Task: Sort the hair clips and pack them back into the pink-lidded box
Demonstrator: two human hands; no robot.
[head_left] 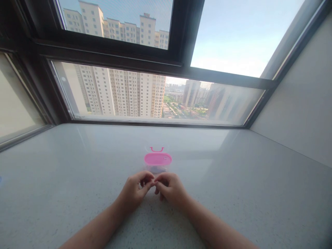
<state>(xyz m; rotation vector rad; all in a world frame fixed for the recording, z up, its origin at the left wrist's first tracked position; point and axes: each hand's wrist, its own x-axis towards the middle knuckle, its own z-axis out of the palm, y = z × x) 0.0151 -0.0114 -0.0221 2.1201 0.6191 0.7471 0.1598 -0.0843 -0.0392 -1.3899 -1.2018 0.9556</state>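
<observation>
My left hand (138, 188) and my right hand (171, 186) meet above the sill, their thumbs and forefingers pinched together at the tips. Whatever lies between those fingertips is too small or too hidden to make out. Just beyond them stands a clear container with a pink lid (157, 159); something dark shows through its see-through side (158, 169), whose lower part my fingers partly cover. Behind the lid lies a pink curved handle (157, 149), bent like a U.
A pale speckled sill (77, 180) spreads out on all sides. Dark window frames (155, 125) bound it at the back, and a white wall (306, 103) rises at the right. A small bluish thing (0, 180) peeks in at the left edge.
</observation>
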